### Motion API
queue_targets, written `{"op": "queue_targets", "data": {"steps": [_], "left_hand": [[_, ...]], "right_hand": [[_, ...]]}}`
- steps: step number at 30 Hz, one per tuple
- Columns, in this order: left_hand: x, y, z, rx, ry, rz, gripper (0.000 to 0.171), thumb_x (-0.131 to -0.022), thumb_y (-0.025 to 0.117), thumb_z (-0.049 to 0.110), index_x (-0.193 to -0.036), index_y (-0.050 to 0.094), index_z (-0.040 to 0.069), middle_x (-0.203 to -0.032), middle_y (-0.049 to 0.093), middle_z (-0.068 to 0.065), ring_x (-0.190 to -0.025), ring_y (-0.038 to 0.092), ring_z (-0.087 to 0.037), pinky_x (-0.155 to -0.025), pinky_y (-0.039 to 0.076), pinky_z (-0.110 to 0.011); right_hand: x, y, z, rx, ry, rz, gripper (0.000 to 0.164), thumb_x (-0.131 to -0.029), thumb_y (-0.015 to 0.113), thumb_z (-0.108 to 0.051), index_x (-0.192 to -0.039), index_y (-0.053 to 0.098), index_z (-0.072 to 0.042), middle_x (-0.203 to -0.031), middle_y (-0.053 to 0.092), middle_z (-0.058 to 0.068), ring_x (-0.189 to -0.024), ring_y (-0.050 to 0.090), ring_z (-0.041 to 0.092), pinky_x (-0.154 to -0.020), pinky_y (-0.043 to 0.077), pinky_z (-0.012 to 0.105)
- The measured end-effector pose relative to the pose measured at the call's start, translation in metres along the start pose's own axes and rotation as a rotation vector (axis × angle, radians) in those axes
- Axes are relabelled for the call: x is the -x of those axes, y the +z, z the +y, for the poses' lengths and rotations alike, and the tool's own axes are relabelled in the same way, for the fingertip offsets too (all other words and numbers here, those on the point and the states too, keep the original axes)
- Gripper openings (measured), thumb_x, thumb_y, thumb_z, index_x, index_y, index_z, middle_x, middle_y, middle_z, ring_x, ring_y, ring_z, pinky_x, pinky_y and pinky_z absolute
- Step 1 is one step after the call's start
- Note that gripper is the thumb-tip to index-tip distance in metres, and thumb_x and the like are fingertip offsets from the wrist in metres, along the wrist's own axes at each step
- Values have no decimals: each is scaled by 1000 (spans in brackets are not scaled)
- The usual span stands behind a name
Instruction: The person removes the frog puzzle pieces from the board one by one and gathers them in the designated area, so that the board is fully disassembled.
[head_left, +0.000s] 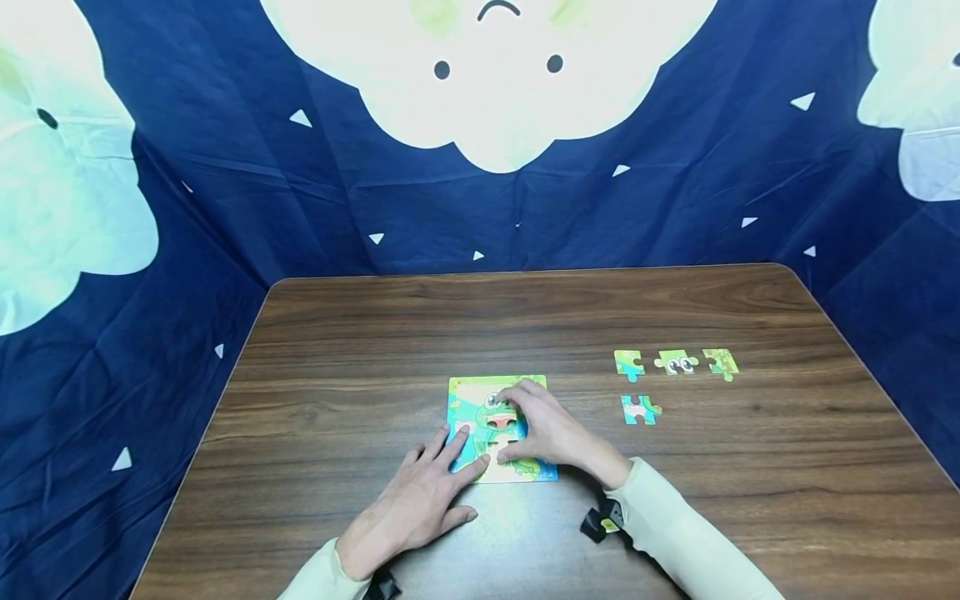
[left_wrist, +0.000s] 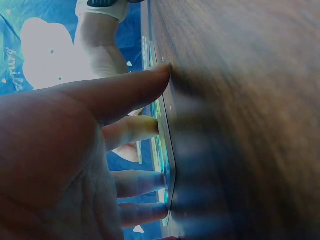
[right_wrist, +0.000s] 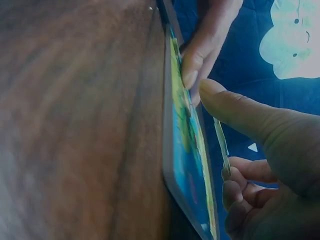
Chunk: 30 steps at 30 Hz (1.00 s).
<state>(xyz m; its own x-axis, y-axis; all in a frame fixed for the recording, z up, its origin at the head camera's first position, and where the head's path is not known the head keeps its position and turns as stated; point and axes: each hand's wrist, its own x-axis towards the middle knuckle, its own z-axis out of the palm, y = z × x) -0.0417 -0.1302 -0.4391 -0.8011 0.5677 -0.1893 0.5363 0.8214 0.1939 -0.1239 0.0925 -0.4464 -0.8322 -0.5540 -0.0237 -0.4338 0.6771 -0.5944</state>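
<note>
A square frog jigsaw puzzle board (head_left: 463,395) lies flat near the front middle of the table. My left hand (head_left: 416,500) rests with fingers spread over the board's lower left part; in the left wrist view its fingertips touch the board's edge (left_wrist: 165,150). Over the board's right half, my right hand (head_left: 551,427) pinches a thin puzzle piece (right_wrist: 222,145) between thumb and fingers. The right wrist view has that piece edge-on, held slightly above the board (right_wrist: 182,150). Its picture is mostly hidden by the hand in the head view.
Right of the board lie several loose pieces: a green-blue piece (head_left: 628,364), a piece with eyes (head_left: 677,362), a green corner piece (head_left: 722,362) and a blue-pink piece (head_left: 640,410). The wooden table (head_left: 337,350) meets a blue cloth (head_left: 420,208) behind.
</note>
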Motion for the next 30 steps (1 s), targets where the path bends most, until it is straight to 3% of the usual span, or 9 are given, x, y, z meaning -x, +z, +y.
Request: {"op": "queue_targets", "data": {"steps": [6, 13, 21, 30], "left_hand": [[0, 0, 0, -6, 5, 17, 59, -92, 65, 49, -146, 52, 27, -160, 38, -20, -146, 36, -47, -103, 43, -61], [0, -1, 0, -6, 7, 27, 59, -92, 65, 49, -145, 53, 26, -159, 38, -20, -145, 37, -47, -102, 43, -61], [0, -1, 0, -4, 10, 22, 59, -93, 65, 49, -146, 53, 26, -159, 38, -21, -145, 37, -48, -103, 42, -61], [1, -1, 1, 9, 8, 16, 59, -93, 65, 48, -146, 52, 26, -159, 38, -21, -146, 36, -48, -104, 42, -61]], "right_hand": [[2, -9, 1, -19, 3, 7, 76, -69, 92, -38, -131, 60, -8, -111, 59, 3, -92, 51, 13, -79, 47, 27], [5, -19, 2, 1, -18, 22, 77, -69, 92, -36, -134, 60, -9, -111, 59, 2, -94, 52, 14, -84, 48, 33], [12, -30, 7, 4, -22, 21, 78, -70, 91, -37, -136, 59, -10, -110, 59, 0, -92, 50, 12, -80, 45, 28], [27, -41, 23, 1, -49, 46, 76, -70, 91, -36, -135, 60, -10, -108, 59, -1, -92, 51, 13, -81, 45, 30]]}}
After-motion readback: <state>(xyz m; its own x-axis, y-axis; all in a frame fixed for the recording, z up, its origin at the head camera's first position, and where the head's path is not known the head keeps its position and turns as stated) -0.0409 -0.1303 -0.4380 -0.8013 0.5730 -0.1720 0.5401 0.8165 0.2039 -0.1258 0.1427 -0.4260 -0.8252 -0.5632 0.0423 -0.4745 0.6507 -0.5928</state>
